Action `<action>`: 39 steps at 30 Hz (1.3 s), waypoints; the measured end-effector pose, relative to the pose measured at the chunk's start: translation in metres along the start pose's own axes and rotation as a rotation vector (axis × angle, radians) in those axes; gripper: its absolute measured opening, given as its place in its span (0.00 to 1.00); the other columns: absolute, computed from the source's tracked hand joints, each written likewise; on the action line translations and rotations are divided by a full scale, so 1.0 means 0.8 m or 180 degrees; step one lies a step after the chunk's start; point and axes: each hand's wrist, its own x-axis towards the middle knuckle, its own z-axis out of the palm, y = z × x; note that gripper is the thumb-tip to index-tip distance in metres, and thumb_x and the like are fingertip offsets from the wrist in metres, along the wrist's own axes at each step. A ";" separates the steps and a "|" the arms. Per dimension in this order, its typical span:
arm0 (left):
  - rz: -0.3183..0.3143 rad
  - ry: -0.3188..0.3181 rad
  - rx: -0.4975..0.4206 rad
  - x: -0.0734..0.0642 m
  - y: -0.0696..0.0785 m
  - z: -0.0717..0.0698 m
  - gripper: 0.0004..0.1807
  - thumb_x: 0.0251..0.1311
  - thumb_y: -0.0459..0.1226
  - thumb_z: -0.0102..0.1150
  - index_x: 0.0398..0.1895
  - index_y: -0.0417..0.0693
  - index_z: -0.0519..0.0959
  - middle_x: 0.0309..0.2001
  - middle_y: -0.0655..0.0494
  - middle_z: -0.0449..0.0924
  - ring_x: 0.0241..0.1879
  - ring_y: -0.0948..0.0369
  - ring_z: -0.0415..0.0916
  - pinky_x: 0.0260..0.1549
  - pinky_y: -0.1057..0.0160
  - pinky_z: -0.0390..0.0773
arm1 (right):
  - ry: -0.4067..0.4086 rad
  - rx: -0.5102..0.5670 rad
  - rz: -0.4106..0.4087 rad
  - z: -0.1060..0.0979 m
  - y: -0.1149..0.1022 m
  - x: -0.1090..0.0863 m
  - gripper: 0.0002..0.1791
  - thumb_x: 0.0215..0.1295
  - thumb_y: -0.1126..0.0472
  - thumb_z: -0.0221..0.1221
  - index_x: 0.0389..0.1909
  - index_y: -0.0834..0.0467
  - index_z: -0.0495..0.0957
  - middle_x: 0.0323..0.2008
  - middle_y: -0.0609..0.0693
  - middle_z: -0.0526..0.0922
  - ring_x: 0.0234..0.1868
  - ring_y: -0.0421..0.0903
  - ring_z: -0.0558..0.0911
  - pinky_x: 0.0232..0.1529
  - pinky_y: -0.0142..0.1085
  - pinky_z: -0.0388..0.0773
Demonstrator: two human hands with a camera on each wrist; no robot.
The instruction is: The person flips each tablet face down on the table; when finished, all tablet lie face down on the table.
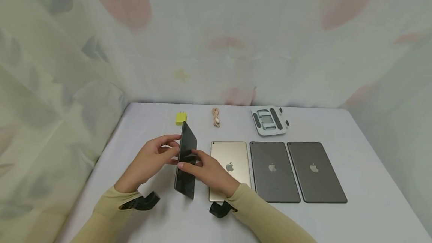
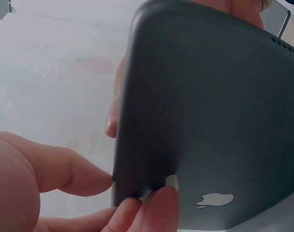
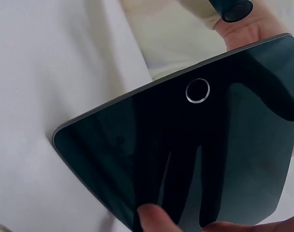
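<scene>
A dark grey tablet (image 1: 187, 160) is held up on edge over the white table, its black screen turned to the right. My left hand (image 1: 153, 158) grips it from the left. In the left wrist view the left thumb (image 2: 89, 176) meets the long edge, and bent fingers (image 2: 159, 210) lie against the back, near the silver apple logo. From the screen side my right hand (image 1: 209, 171) holds the tablet, its thumb at the left edge and forefinger at the far side. The right wrist view shows the round home button (image 3: 198, 91) and the right thumb (image 3: 156, 221) over the glass.
To the right a gold tablet (image 1: 229, 156) and two dark grey tablets (image 1: 274, 183) (image 1: 317, 183) lie face down in a row. Behind them are a yellow charger plug (image 1: 180, 118), a coiled cable (image 1: 216, 117) and a folded stand (image 1: 269, 120). Patterned curtains (image 1: 216, 40) enclose the table.
</scene>
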 end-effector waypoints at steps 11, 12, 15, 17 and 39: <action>0.0114 0.0044 0.0058 0.000 0.000 0.005 0.23 0.79 0.34 0.56 0.74 0.42 0.75 0.53 0.38 0.82 0.48 0.48 0.89 0.45 0.60 0.91 | -0.0258 0.0424 -0.0193 0.000 -0.002 0.001 0.48 0.73 0.36 0.62 0.84 0.57 0.61 0.78 0.57 0.73 0.70 0.48 0.83 0.63 0.43 0.86; 0.0111 0.0049 0.0067 -0.001 0.000 0.005 0.23 0.79 0.34 0.56 0.74 0.42 0.76 0.53 0.39 0.82 0.48 0.50 0.89 0.45 0.60 0.91 | -0.0281 0.0454 -0.0209 0.000 -0.003 0.001 0.47 0.74 0.37 0.61 0.84 0.58 0.61 0.79 0.57 0.72 0.70 0.48 0.82 0.64 0.43 0.86; 0.0120 0.0049 0.0076 -0.002 0.001 0.006 0.23 0.79 0.34 0.56 0.74 0.43 0.76 0.53 0.40 0.82 0.48 0.51 0.89 0.45 0.61 0.91 | -0.0337 0.0536 -0.0252 0.000 -0.005 0.000 0.45 0.75 0.40 0.60 0.84 0.58 0.60 0.79 0.57 0.71 0.71 0.49 0.82 0.65 0.44 0.85; 0.0135 0.0047 0.0077 -0.003 0.001 0.007 0.23 0.79 0.33 0.56 0.74 0.43 0.76 0.53 0.40 0.82 0.48 0.51 0.89 0.45 0.61 0.91 | -0.0355 0.0582 -0.0274 0.000 -0.006 0.000 0.44 0.76 0.42 0.60 0.84 0.58 0.60 0.79 0.56 0.72 0.70 0.48 0.82 0.66 0.44 0.84; -0.0096 -0.0114 0.0360 0.021 -0.035 0.038 0.24 0.73 0.29 0.56 0.71 0.49 0.80 0.57 0.46 0.85 0.52 0.53 0.88 0.49 0.57 0.89 | -0.0139 0.0290 -0.0485 -0.041 -0.024 -0.033 0.42 0.76 0.61 0.61 0.87 0.52 0.56 0.75 0.58 0.75 0.63 0.53 0.86 0.56 0.41 0.89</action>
